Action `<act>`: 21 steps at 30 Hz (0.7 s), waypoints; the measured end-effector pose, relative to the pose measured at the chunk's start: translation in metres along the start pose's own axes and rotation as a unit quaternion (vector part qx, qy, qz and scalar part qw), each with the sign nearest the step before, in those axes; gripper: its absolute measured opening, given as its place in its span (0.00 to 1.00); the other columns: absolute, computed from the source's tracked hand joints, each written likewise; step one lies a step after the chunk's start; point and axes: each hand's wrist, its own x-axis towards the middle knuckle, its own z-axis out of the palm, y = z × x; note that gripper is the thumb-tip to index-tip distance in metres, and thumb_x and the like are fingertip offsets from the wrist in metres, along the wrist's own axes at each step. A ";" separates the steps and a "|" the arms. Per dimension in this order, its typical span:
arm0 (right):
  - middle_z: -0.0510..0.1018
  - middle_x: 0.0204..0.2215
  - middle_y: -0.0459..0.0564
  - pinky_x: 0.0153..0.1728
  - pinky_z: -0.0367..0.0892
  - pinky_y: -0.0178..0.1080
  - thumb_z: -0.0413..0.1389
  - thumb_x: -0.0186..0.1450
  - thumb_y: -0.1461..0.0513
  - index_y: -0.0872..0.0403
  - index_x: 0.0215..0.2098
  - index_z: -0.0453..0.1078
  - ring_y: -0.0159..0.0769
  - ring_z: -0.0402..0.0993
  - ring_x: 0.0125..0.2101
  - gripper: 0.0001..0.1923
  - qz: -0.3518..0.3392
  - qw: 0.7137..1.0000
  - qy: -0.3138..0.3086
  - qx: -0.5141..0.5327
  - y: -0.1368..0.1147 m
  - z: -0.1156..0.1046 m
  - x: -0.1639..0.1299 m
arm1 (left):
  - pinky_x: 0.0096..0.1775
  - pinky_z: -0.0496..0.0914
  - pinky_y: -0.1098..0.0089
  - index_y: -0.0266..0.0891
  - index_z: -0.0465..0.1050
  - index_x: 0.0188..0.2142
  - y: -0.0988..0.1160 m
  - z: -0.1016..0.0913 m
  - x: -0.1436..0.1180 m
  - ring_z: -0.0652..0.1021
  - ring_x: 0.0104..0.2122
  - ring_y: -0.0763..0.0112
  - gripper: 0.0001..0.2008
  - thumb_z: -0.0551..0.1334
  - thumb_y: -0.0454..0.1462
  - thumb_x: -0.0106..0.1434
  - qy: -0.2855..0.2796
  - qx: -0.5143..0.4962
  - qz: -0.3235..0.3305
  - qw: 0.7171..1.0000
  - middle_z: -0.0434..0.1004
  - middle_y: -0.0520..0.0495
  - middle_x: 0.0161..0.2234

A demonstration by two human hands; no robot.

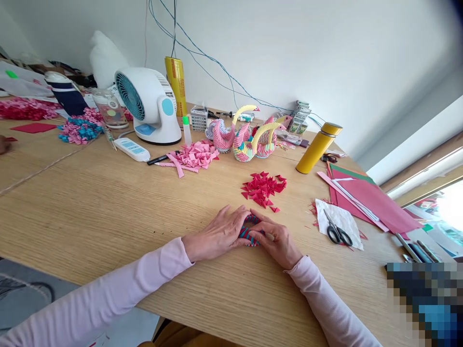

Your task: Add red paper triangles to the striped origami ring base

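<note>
A small ring of folded paper pieces point(249, 234), striped red and teal, rests at the table's front middle with an open centre. My left hand point(219, 232) is closed around its left side, fingers over the far rim and thumb at the near edge. From the other side my right hand point(278, 237) pinches the ring's right part, and its fingers hide much of that side. Just beyond my hands lies a loose pile of red folded paper triangles point(263, 189). Several folded-paper swans point(243, 145) with yellow necks stand farther back.
Pink paper pieces point(198, 155) lie near a white fan point(144, 103). On the right are a yellow flask point(318, 148), scissors point(338, 233) on white paper, and red paper sheets point(379, 202). Part of another person's hand point(4, 144) shows at the far left.
</note>
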 end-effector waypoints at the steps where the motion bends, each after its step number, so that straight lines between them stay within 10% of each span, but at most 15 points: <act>1: 0.76 0.49 0.56 0.53 0.65 0.45 0.53 0.66 0.58 0.52 0.35 0.75 0.44 0.61 0.59 0.09 -0.006 1.000 -0.008 -0.002 0.000 0.000 0.000 | 0.61 0.46 0.49 0.39 0.37 0.63 0.001 0.000 -0.001 0.55 0.63 0.55 0.32 0.53 0.48 0.67 0.007 -0.007 0.001 1.000 0.52 0.33 0.63; 9: 0.70 0.55 0.57 0.56 0.62 0.45 0.51 0.67 0.57 0.52 0.37 0.74 0.45 0.60 0.59 0.11 -0.027 0.998 -0.057 -0.013 0.006 -0.005 0.002 | 0.62 0.46 0.52 0.42 0.36 0.65 -0.006 -0.017 -0.004 0.51 0.65 0.54 0.38 0.54 0.53 0.64 -0.048 -0.093 0.012 0.994 0.44 0.38 0.66; 15: 0.59 0.60 0.55 0.54 0.63 0.49 0.52 0.66 0.55 0.50 0.37 0.75 0.48 0.58 0.59 0.12 -0.076 0.994 -0.054 -0.052 0.009 -0.014 0.010 | 0.56 0.59 0.59 0.48 0.52 0.63 -0.026 -0.028 0.007 0.66 0.56 0.55 0.36 0.61 0.53 0.59 -0.016 -0.123 0.050 0.991 0.65 0.43 0.56; 21: 0.71 0.31 0.48 0.30 0.69 0.39 0.59 0.60 0.53 0.51 0.44 0.65 0.35 0.69 0.29 0.18 -0.025 0.998 0.025 -0.052 0.015 -0.013 0.010 | 0.54 0.62 0.58 0.50 0.57 0.60 -0.031 -0.030 0.019 0.67 0.53 0.54 0.37 0.63 0.55 0.54 -0.024 -0.116 0.065 0.991 0.64 0.43 0.53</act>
